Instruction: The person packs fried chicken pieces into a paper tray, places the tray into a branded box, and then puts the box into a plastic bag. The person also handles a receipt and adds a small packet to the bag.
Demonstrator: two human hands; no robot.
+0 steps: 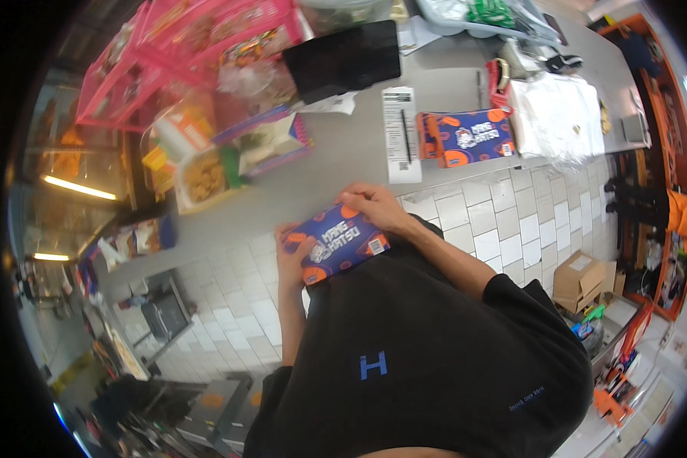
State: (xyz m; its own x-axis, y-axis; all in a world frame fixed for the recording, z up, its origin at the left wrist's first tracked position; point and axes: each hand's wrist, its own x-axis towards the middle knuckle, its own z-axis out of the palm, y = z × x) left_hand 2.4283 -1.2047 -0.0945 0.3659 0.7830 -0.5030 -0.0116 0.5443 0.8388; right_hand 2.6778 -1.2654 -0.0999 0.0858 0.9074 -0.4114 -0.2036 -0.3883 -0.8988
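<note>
While both hands [290, 263] [378, 208] clasp a closed purple box [343, 246], pink baskets [179, 79] hold packets [256, 52] — mostly blurred.

Worn on the person's head, the wide fisheye camera looks steeply down and ahead, with the black shirt [435, 359] nearest below it, the left hand [290, 262] and right hand [378, 208] a little farther off, the table [343, 149] beyond them toward the top, and the tiled floor [466, 217] farther below.
</note>
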